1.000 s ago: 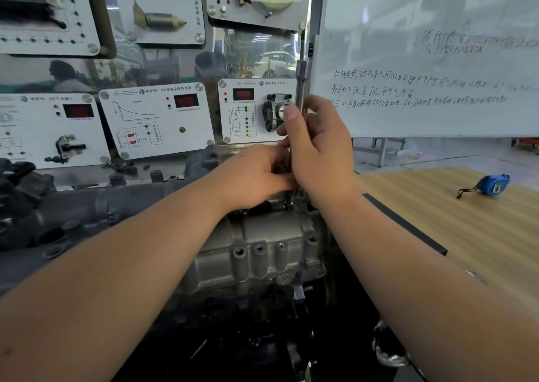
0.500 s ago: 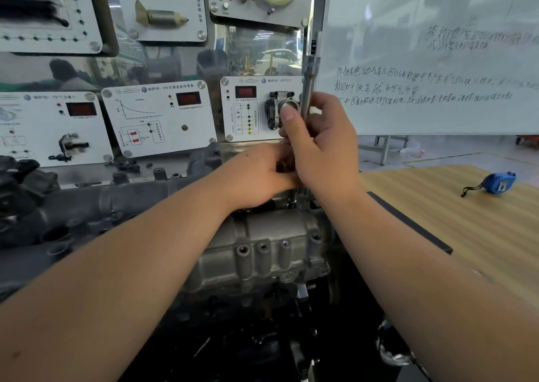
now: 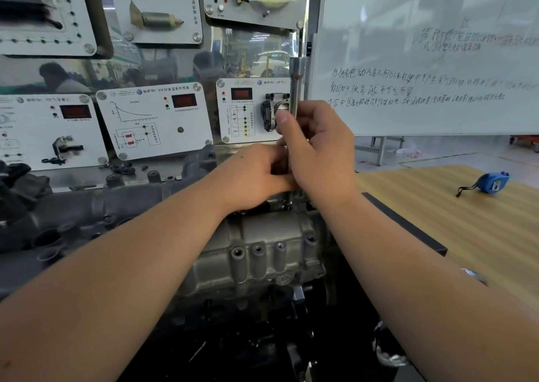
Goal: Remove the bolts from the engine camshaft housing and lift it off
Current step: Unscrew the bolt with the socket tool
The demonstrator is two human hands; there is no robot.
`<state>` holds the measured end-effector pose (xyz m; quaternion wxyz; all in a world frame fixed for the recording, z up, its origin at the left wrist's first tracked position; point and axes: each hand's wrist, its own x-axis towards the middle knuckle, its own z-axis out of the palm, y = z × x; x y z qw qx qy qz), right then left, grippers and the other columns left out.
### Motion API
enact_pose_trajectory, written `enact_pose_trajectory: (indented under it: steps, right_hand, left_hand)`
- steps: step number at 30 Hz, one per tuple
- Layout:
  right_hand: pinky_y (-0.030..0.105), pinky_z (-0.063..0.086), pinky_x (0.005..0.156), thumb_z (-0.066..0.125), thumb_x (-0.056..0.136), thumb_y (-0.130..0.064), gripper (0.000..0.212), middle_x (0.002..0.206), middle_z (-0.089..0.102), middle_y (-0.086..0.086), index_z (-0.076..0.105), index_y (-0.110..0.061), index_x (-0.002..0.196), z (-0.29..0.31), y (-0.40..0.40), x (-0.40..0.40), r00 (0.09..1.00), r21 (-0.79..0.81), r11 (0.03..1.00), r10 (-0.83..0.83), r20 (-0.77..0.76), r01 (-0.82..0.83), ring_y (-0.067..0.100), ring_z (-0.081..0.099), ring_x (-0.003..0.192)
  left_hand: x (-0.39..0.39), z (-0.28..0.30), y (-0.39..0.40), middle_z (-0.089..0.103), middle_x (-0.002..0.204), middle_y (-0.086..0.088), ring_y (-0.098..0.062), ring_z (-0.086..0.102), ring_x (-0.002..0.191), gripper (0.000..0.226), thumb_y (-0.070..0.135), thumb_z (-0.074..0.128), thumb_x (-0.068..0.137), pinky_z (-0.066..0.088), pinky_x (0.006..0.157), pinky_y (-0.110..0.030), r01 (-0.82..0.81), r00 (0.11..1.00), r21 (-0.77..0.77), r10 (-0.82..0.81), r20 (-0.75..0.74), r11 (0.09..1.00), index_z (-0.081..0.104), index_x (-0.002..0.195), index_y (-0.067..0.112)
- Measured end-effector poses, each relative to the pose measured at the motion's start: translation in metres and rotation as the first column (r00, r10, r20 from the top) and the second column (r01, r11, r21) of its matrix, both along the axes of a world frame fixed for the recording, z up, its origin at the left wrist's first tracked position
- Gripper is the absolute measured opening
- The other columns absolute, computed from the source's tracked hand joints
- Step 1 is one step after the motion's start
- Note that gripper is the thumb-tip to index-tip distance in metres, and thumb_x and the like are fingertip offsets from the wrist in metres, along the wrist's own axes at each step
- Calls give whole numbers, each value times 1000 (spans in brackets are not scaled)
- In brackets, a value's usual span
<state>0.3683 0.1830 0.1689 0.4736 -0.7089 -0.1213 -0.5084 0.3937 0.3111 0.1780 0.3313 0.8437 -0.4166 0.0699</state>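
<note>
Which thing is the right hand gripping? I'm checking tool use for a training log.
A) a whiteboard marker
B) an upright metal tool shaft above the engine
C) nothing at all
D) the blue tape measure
B: the right hand has its fingers curled round the upright metal tool shaft above the camshaft housing, while the blue tape measure lies untouched on the wooden table.

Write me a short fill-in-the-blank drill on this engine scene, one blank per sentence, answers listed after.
1. The right hand grips an upright metal ____ tool.
2. The tape measure on the wooden table is ____ in colour.
3. Handwriting covers the ____ behind the table.
4. The left hand touches the ____ hand.

Answers: socket; blue; whiteboard; right
</note>
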Motion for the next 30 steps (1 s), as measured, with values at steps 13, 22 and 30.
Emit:
enact_pose_trajectory:
  steps: [13, 22, 30]
  right_hand:
    - [32, 57, 71, 59, 96, -41, 10, 82, 73, -5, 49, -42, 99, 0, 1, -2, 1000, -21, 1000, 5, -27, -6, 6, 69, 77]
    - [33, 55, 70, 48, 100, -42, 4, 82, 74, -9, 50, -41, 103, 1, 1, 0, 998, -8, 999, 39, -52, -40, 3, 68, 76]
    - [37, 54, 70, 47, 101, -37, 27, 78, 71, -13, 61, -19, 86, 0, 0, -2, 998, -38, 999, -22, -57, 19, 5, 66, 73]
  left_hand:
    - [0, 2, 0, 73, 84, -6, -23, 68, 77, 17, 24, 67, 93, 55, 76, -46, 7, 1000, -4, -7, -26, 1000, 69, 103, 10]
    - [-1, -1, 3, 64, 60, 13, -3, 58, 53, 13, 22, 64, 96, 49, 61, -29, 33, 999, -23, -34, -36, 999, 68, 102, 11]
    - [0, -2, 2, 66, 63, 5, -12, 60, 57, 10, 23, 62, 96, 52, 64, -35, 29, 998, -18, -29, -55, 999, 69, 99, 17]
